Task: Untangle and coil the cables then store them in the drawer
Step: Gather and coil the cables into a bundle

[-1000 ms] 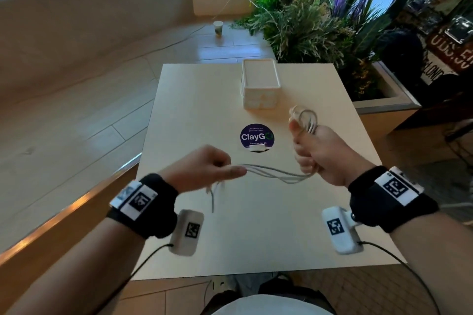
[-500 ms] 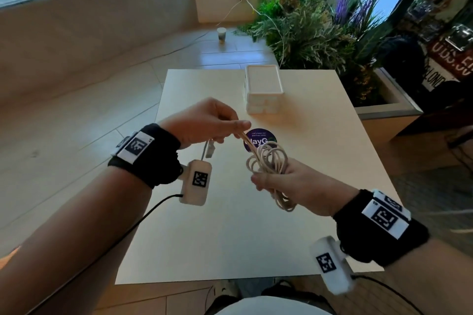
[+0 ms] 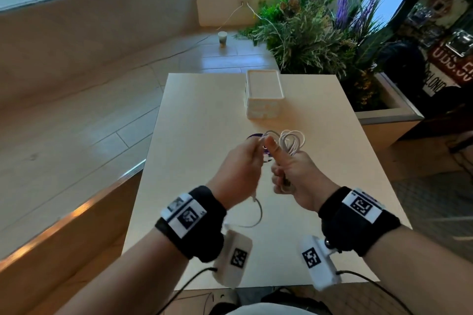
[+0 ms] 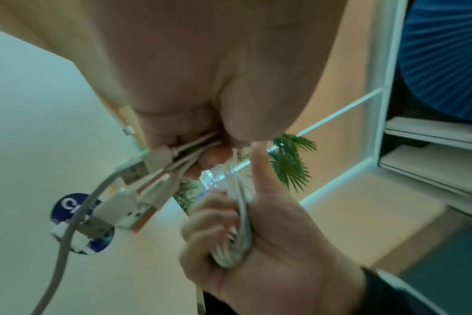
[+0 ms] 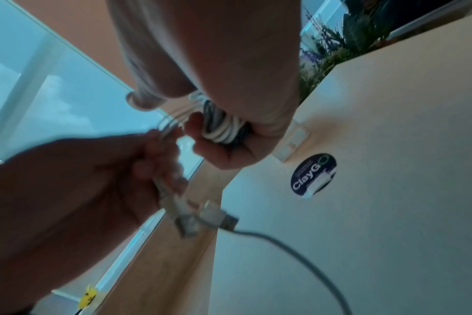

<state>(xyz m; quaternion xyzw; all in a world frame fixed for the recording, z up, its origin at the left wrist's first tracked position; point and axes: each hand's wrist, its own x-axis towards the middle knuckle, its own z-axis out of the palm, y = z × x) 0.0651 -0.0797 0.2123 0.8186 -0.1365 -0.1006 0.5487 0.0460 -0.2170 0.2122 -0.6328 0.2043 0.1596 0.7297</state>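
Observation:
White USB cables are wound into a coil (image 3: 291,142) that my right hand (image 3: 294,174) grips above the middle of the table; the coil (image 4: 237,238) shows in its fist, thumb up, and again as the coil (image 5: 224,127) in the right wrist view. My left hand (image 3: 243,163), just left of it, pinches the cables' loose ends. Their USB plugs (image 4: 127,200) hang below its fingers, seen also as plugs (image 5: 197,215). One loose cable tail (image 3: 256,215) dangles under my left wrist. The small white drawer box (image 3: 263,94) stands at the table's far middle, closed.
A round dark sticker (image 5: 313,174) marks the table (image 3: 199,135) under the hands. A planter with green and purple plants (image 3: 320,33) borders the far right edge. A paper cup (image 3: 222,39) stands on the floor beyond. The table's left side drops to a wooden floor.
The hands rose and came together over the sticker. The right hand turned the coil upright; the left hand moved from the left of the coil to the cable ends beside it.

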